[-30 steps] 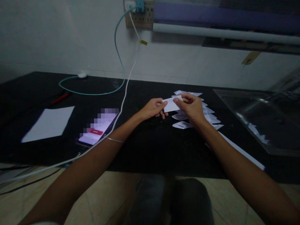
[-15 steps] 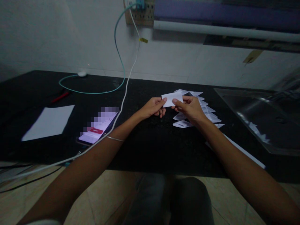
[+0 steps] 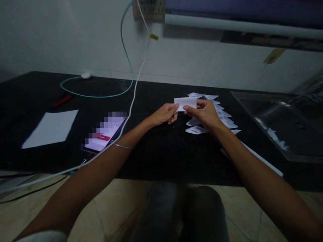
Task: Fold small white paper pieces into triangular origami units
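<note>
holding a small white paper slip [image 3: 185, 102] in both hands above the black countertop [image 3: 156, 148]

the left hand [image 3: 164, 115] pinches the slip's left end between thumb and fingers, and the right hand [image 3: 203, 112] pinches its lower right edge, thumb in front. the slip sits just in front of the pile of folded paper pieces [image 3: 222, 117], lifted clear of the counter. its long axis runs left to right, nearly level, and its flat face points toward the camera. to work it cleanly, i judge the grips should stay light and near the ends, keeping the edges aligned and the paper taut before any crease is pressed. a phone [image 3: 104, 136] and a white sheet [image 3: 50, 127] lie well apart to the left.
</note>
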{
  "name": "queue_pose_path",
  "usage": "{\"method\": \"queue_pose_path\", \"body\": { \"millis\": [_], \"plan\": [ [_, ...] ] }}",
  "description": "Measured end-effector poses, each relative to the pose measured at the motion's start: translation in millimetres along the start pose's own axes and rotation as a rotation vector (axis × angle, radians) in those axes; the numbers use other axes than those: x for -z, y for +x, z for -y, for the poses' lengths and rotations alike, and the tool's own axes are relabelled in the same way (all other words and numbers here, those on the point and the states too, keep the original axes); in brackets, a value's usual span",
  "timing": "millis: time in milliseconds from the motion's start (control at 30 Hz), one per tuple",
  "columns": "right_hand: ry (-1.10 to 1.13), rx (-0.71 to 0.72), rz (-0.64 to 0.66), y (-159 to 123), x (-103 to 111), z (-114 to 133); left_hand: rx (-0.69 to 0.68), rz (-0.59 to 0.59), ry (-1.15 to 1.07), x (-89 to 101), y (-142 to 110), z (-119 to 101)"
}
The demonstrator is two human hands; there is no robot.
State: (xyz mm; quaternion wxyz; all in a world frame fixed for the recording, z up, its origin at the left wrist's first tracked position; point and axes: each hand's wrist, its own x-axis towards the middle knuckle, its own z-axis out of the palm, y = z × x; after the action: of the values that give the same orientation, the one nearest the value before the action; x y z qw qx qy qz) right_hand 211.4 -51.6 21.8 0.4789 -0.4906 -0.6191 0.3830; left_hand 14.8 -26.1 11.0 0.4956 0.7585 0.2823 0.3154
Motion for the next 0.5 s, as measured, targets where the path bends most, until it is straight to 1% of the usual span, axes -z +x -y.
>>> {"method": "queue_pose_path", "body": {
  "millis": [233, 300, 433, 500],
  "plan": [
    [-0.009, 0.004, 0.022, -0.7, 0.3, 0.8, -0.033, -0.002, -0.006, 1.0, -1.7, -2.3],
    [-0.012, 0.013, 0.030, -1.3, 0.1, 2.3, -0.040, 0.032, -0.024, 0.2, -3.3, -3.3],
    [-0.050, 0.088, 0.017, -1.5, -0.8, 6.6, -0.032, 0.148, -0.023, -3.0, -7.0, -5.1],
    [-0.059, 0.087, 0.017, -0.7, -0.8, 6.8, -0.025, 0.164, -0.004, -4.0, -8.5, -5.8]
  ]
}}
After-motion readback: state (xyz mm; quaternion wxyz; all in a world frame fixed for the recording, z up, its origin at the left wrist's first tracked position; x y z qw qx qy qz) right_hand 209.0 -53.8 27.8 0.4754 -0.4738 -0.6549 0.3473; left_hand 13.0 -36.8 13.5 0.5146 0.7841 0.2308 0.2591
